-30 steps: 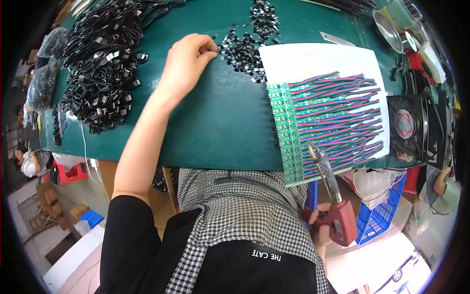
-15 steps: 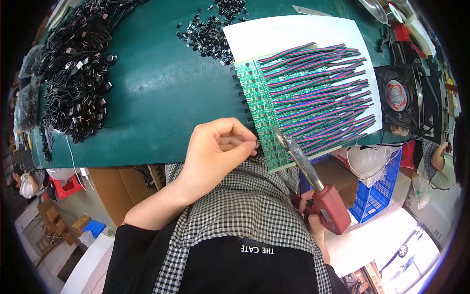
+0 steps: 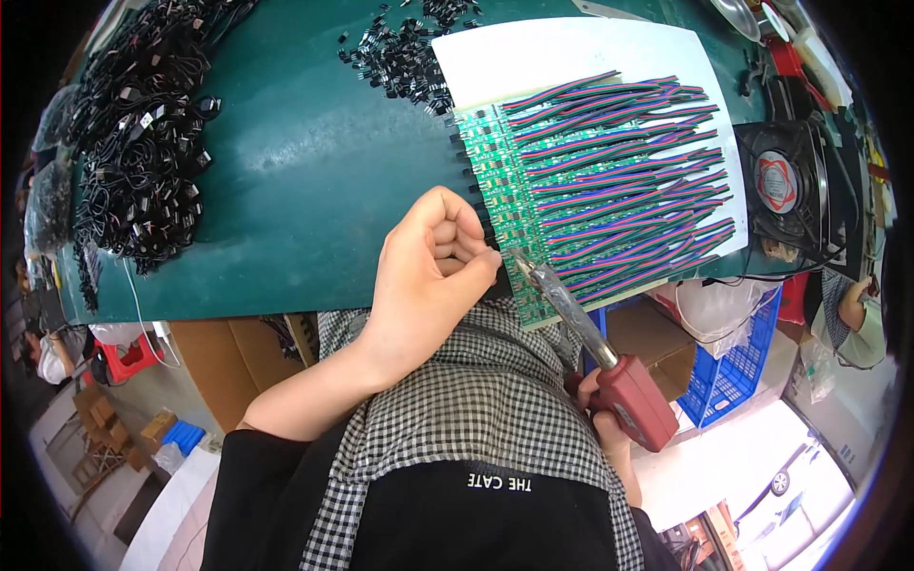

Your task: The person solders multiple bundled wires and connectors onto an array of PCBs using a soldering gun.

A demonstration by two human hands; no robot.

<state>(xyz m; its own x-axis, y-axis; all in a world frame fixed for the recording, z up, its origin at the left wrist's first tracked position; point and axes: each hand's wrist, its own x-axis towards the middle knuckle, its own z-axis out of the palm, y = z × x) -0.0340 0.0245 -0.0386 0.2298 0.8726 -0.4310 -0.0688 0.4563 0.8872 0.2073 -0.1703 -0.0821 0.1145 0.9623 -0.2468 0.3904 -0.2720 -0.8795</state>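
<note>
My left hand (image 3: 428,285) is closed in a pinch at the left edge of a green circuit board panel (image 3: 509,205), its thumb and forefinger on what looks like a small black connector, mostly hidden by the fingertips. More black connectors stick out along that edge. From the right, my right hand (image 3: 611,433) grips the dark red handle of a soldering iron (image 3: 581,319). The iron's tip points at the board's pads, close to my left fingertips. Rows of multicoloured wires (image 3: 628,190) run rightward from the boards.
The panel rests on a white sheet (image 3: 571,57) on a green table (image 3: 295,190). Loose black connectors (image 3: 405,62) are heaped at the back, and bundled black cables (image 3: 143,171) at the left. A fan (image 3: 776,181) stands at right; a blue crate (image 3: 728,381) is below the table edge.
My left hand has shifted slightly up along the board's edge, still pinched. The soldering iron's tip has moved left, nearer to the fingertips.
</note>
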